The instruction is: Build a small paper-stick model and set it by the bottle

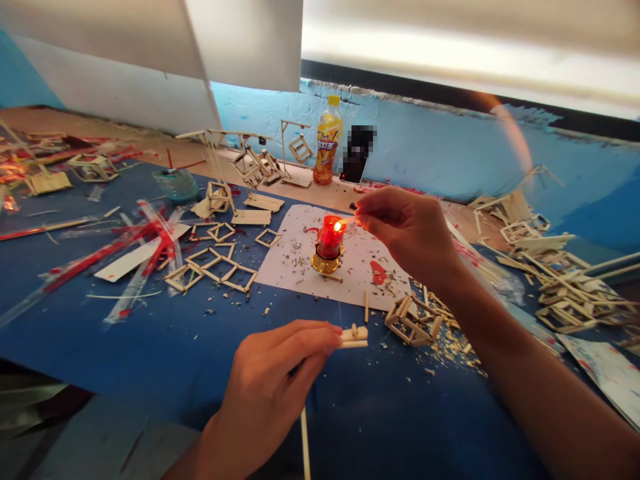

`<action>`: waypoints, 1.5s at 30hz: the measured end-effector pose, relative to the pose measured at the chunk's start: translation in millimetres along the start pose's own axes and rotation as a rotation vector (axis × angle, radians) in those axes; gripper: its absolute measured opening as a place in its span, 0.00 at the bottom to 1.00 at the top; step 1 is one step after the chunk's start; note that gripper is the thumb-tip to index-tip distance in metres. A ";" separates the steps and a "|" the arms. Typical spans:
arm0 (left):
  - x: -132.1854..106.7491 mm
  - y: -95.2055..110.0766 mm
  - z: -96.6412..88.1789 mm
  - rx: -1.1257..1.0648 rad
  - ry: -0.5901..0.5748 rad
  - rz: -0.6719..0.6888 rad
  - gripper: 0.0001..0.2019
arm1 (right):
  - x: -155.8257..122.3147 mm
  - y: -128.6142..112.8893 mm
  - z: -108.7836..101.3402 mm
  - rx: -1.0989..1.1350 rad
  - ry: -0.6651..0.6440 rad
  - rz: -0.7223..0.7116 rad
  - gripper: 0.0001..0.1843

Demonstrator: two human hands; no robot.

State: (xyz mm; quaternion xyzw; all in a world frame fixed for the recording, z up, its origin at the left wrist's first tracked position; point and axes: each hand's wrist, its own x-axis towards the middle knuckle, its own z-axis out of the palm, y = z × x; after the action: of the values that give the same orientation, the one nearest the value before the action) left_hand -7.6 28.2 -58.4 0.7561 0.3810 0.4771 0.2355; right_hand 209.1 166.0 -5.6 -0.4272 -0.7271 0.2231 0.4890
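My left hand (280,380) is closed around a small piece made of short wooden sticks (356,336), whose ends stick out past my fingertips over the blue table. A longer wooden stick (305,443) shows below that hand; whether it is held I cannot tell. My right hand (400,217) pinches a thin pale stick (349,221), with its tip at the flame of a red glass lamp (330,237) on a gold base. The lamp stands on a sheet of white paper (280,273) strewn with dark bits. Right of my left hand lies an open stick frame (411,321).
Several flat stick frames (210,267) and red-and-clear plastic wrappers (155,247) lie to the left. Behind stand a yellow drink bottle (327,143), a phone (356,157) and hanging stick models (300,150). More stick frames (557,307) are piled at the right, near wood shavings (455,343).
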 end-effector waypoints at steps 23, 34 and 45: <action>-0.8 1.8 -1.8 -0.065 0.053 -0.033 0.13 | -0.9 -3.4 -1.1 -0.024 -0.040 -0.019 0.11; -0.5 2.5 -1.0 -0.083 0.046 -0.030 0.13 | -1.3 -1.4 0.7 -0.054 -0.055 -0.031 0.12; -3.0 0.3 -2.5 -0.109 0.058 -0.048 0.11 | -37.9 -52.0 -25.6 -0.018 0.010 0.068 0.09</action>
State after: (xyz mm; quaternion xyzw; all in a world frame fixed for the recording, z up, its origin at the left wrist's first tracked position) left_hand -10.5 25.6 -58.7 0.7185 0.3791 0.5133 0.2766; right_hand 217.2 104.0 24.1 -0.4572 -0.7116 0.2310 0.4809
